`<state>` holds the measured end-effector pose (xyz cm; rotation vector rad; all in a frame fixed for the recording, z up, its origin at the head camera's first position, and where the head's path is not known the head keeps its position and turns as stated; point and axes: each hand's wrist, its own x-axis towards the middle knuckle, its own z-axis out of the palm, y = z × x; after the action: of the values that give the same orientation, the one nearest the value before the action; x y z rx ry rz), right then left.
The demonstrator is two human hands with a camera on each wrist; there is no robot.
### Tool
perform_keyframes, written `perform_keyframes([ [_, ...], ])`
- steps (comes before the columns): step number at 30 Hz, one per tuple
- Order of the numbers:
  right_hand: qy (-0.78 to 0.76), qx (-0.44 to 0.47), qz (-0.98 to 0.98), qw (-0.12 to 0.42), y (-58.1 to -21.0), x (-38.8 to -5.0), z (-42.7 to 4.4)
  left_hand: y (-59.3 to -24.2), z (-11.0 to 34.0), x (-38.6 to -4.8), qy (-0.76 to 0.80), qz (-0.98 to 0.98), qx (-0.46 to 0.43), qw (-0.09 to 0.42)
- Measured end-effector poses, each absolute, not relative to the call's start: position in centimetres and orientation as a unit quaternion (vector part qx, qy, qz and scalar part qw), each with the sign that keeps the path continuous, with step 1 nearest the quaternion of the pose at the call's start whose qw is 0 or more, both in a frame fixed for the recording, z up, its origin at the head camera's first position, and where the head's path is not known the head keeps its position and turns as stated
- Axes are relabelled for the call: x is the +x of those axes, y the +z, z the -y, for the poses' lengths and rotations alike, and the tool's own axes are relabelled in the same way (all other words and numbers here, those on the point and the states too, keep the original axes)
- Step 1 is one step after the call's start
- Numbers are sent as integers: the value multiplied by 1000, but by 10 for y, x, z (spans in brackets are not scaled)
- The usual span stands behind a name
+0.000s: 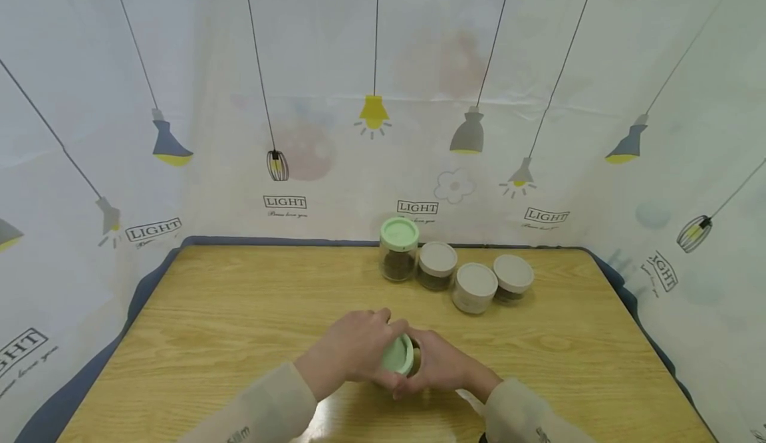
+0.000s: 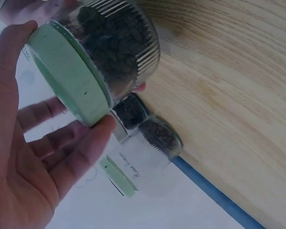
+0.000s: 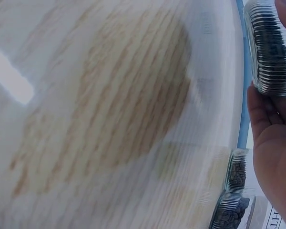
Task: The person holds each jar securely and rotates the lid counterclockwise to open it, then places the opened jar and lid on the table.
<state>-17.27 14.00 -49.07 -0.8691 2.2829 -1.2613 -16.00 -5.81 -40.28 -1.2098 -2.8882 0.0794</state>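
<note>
Both hands are on one ribbed glass jar [image 2: 126,45] with dark, seed-like contents and a pale green lid [image 1: 397,355], near the front middle of the table. My left hand [image 1: 353,350] grips the lid, fingers and thumb spread round its rim [image 2: 69,71]. From the other side my right hand [image 1: 445,363] holds the glass body; in the right wrist view that hand [image 3: 279,152] has its fingers under the ribbed glass. The left wrist view shows the jar tilted, its lid toward the left palm. Part of the right hand is hidden behind the jar there.
Toward the back stand a taller green-lidded jar [image 1: 398,257] with dark contents and three white-lidded jars, the left one [image 1: 437,263], the front one [image 1: 475,287] and the right one [image 1: 512,277]. A lamp-patterned curtain [image 1: 335,163] borders the wooden table [image 1: 239,296].
</note>
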Motion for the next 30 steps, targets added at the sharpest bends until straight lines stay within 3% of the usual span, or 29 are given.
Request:
perform_keyframes([
  [9, -448, -323, -812, 187, -490, -175, -140, -397, 59, -156, 62, 935, -350, 14],
  [21, -439, -313, -818, 200, -487, -176, -148, -387, 77, -162, -38, 875, -480, -48],
  [30, -444, -313, -815, 201, -489, -173, -147, -392, 76, -162, -38, 864, -498, -62],
])
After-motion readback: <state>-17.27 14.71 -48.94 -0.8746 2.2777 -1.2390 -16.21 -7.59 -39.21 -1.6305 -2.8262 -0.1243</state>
